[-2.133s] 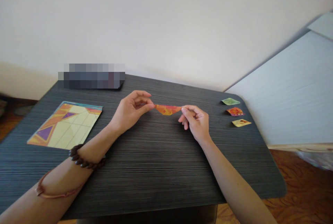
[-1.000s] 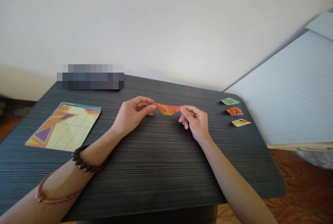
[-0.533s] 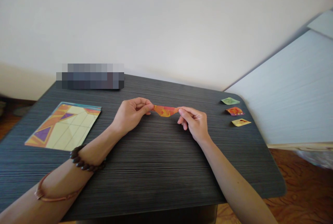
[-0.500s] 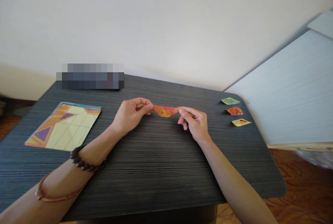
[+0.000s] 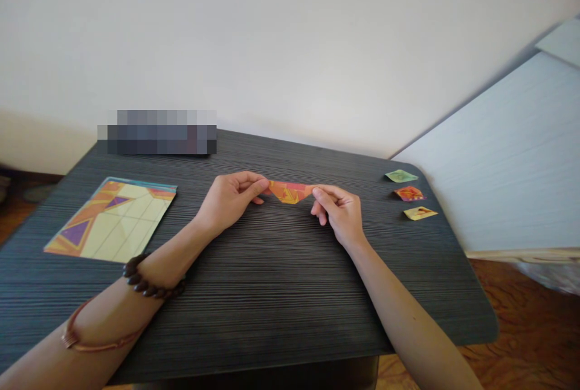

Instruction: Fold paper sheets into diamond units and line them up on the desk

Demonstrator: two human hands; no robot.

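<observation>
A small folded paper [image 5: 291, 192], orange, red and yellow, is stretched between my two hands a little above the dark table [image 5: 281, 305]. Its top edge runs nearly straight and its lower side narrows to a short blunt edge. My left hand [image 5: 235, 199] pinches its left tip between thumb and fingers. The right tip is held the same way by my right hand [image 5: 338, 211], whose lower fingers curl underneath. Both tips are partly hidden by the fingers.
At the table's right lie three small folded papers: a green one [image 5: 401, 176], an orange-red one [image 5: 410, 193] and a yellow one [image 5: 420, 213]. A stack of patterned paper sheets [image 5: 127, 224] lies on the left. A blurred-out object [image 5: 158, 136] stands at the back left, near the wall [image 5: 281, 45].
The folded paper has tilted slightly, its front face showing a bit more. Both hands keep their pinch and have barely shifted.
</observation>
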